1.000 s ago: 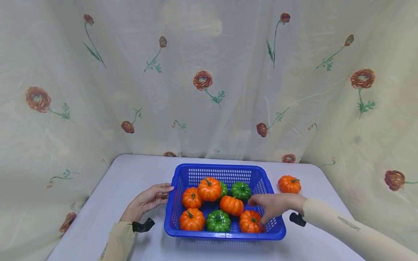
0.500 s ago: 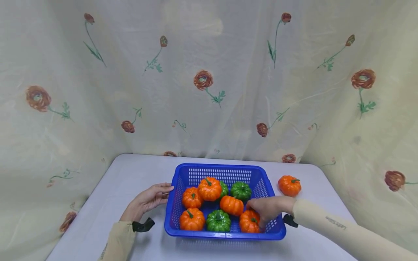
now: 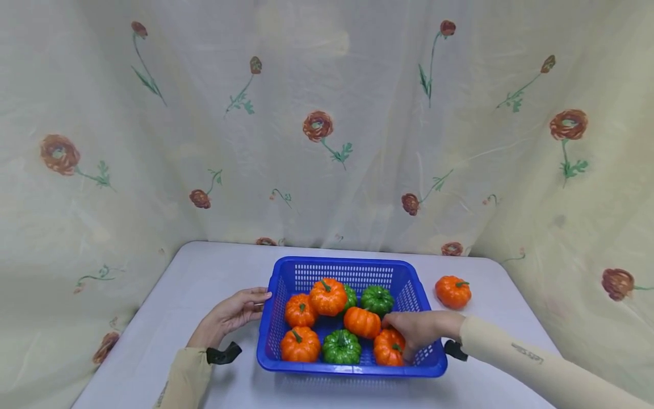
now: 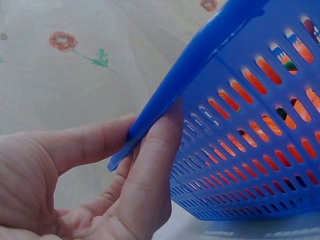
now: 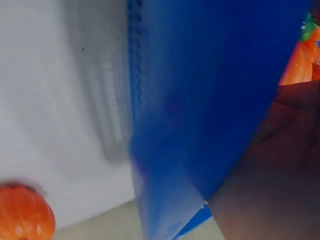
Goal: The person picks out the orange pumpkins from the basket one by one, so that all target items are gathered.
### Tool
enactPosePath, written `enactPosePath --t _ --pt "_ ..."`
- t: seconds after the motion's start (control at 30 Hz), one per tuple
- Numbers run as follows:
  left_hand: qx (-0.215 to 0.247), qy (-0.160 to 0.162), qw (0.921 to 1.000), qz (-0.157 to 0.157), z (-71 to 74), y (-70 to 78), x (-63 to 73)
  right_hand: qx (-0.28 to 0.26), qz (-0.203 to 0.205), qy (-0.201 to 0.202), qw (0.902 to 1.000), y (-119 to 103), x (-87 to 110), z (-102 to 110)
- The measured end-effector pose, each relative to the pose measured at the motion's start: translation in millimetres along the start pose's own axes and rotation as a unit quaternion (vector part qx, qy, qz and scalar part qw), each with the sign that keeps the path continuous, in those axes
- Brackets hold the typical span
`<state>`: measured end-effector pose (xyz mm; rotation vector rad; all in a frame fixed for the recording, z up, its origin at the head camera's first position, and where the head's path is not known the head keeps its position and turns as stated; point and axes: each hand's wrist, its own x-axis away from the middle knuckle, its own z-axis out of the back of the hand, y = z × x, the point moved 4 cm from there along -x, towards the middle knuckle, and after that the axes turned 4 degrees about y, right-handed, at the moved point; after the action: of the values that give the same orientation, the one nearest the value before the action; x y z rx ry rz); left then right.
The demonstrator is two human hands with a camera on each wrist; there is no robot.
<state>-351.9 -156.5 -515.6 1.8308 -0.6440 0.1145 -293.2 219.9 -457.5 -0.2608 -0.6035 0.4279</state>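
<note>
A blue plastic basket (image 3: 352, 368) with slotted walls holds several small orange and green pumpkins. My left hand (image 3: 232, 312) pinches its left rim; in the left wrist view the thumb lies on top of the rim and the fingers underneath. Inside the right end, my right hand (image 3: 416, 330) grips the orange pumpkin (image 3: 388, 347) in the front right corner, fingers round its far side and thumb at its near right. The right wrist view is mostly filled by the basket wall (image 5: 215, 90), with the palm at the right edge. Left of the gripped pumpkin sits a green pumpkin (image 3: 341, 346).
One orange pumpkin (image 3: 453, 292) lies on the white table (image 3: 225, 267) outside the basket, behind my right forearm. A flowered curtain (image 3: 357, 170) hangs behind the table and along both sides.
My right hand has moved left and closed round the front right orange pumpkin, which has shifted slightly left. The left hand and the basket stay where they were.
</note>
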Motion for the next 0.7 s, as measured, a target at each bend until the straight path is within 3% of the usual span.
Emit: enactPosePath --t 0.17,0.4,0.7 --pt "0.003 -0.012 0.9999 -0.003 0.6 -0.5 0.3 0.023 -0.002 0.005 0.9997 -1.5 -1.8 -4.4" --pt "0.000 0.000 1.0000 -0.004 -0.8 -0.3 -0.5 0.053 0.018 0.018 0.9982 -1.9 3.3 -3.8" --pt "-0.003 -0.006 1.0000 -0.006 1.6 -1.2 -0.6 -0.029 0.032 0.056 0.9975 5.4 19.5 14.0"
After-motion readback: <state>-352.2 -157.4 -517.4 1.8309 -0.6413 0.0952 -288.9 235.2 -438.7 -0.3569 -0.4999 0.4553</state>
